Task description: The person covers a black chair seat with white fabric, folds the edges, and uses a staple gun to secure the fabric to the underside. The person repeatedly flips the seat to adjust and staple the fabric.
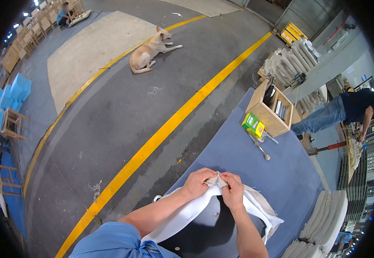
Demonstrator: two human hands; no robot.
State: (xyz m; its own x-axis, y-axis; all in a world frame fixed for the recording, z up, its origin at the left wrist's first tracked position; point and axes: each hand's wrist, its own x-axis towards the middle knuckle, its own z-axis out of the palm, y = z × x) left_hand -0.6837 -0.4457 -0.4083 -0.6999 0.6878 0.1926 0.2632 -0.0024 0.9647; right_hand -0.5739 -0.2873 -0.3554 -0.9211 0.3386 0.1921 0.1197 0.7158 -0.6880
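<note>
My left hand and my right hand pinch the far corner of a pale beige fabric cover between their fingers. The fabric is pulled over a white foam pad that lies on a black seat board. The board rests on a blue-covered worktable right in front of me. Both hands are close together, thumbs touching the folded cloth at the board's far edge.
A wooden box with tools stands at the table's far end, beside a green and yellow carton and a metal tool. Stacked cushions lie at right. A person works behind. A dog lies on the floor by yellow lines.
</note>
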